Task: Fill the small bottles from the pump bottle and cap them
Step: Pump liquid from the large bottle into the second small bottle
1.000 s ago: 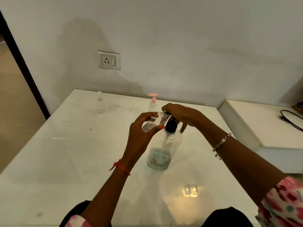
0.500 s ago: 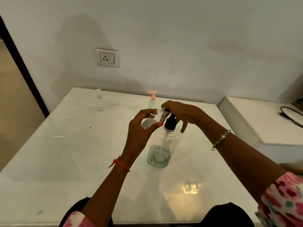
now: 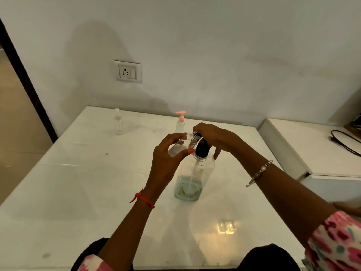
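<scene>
A large clear pump bottle (image 3: pixel 192 177) with a black pump collar stands at the table's middle, a little pale liquid at its bottom. My right hand (image 3: pixel 214 138) rests on top of its pump head, hiding it. My left hand (image 3: pixel 169 153) holds a small clear bottle (image 3: pixel 181 144) tilted, its open threaded neck up against the pump's spout under my right hand. Some liquid shows inside the small bottle. Farther back stand a small bottle with a pink pump top (image 3: pixel 180 123) and a small clear capped bottle (image 3: pixel 118 122).
The white glossy table (image 3: pixel 78 192) meets the wall at the back, where a socket plate (image 3: pixel 128 71) is mounted. A lower white surface (image 3: pixel 312 149) with a black cable (image 3: pixel 344 141) lies to the right. A dark door frame runs down the left.
Both hands and the two bottles keep their positions. The view has shifted only slightly.
</scene>
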